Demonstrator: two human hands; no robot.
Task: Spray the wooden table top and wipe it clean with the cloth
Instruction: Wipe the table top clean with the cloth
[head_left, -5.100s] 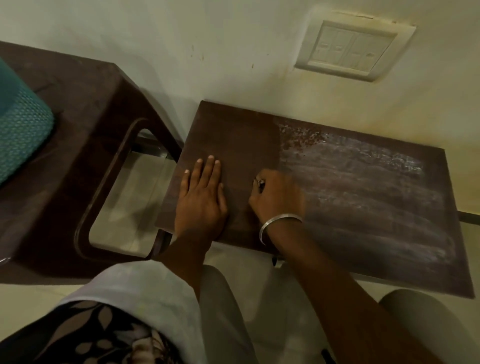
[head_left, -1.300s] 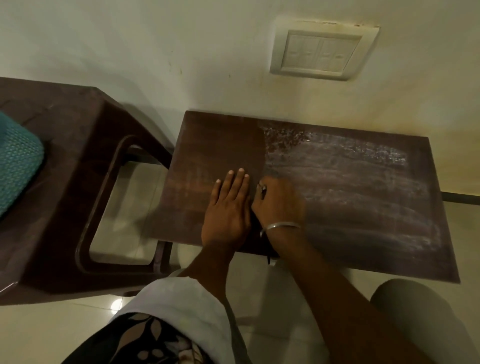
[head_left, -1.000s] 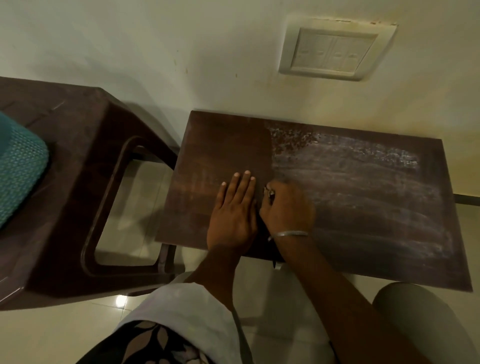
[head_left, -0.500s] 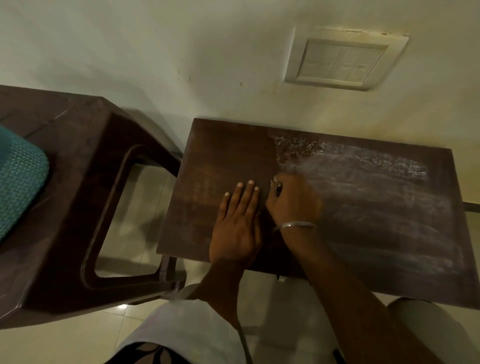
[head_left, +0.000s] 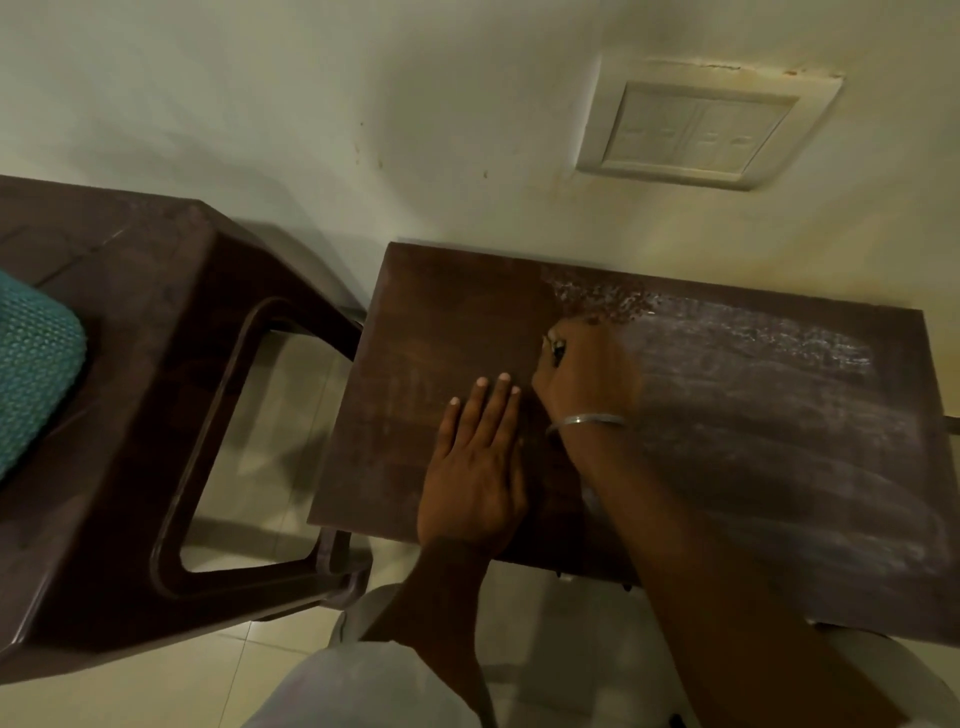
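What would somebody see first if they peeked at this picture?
Probably the two hands in the middle of the wooden table top: the left hand lies flat, and the right hand is curled beside it, though I cannot tell what it holds. Next come the whitish streaks smeared across the table's right part, while the left part looks dark. A white switch plate sits on the wall above.

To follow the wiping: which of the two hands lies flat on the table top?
The left hand: its straight fingers lie flat on the wooden table top, whereas the right hand, wearing a bangle, is curled round something dark.
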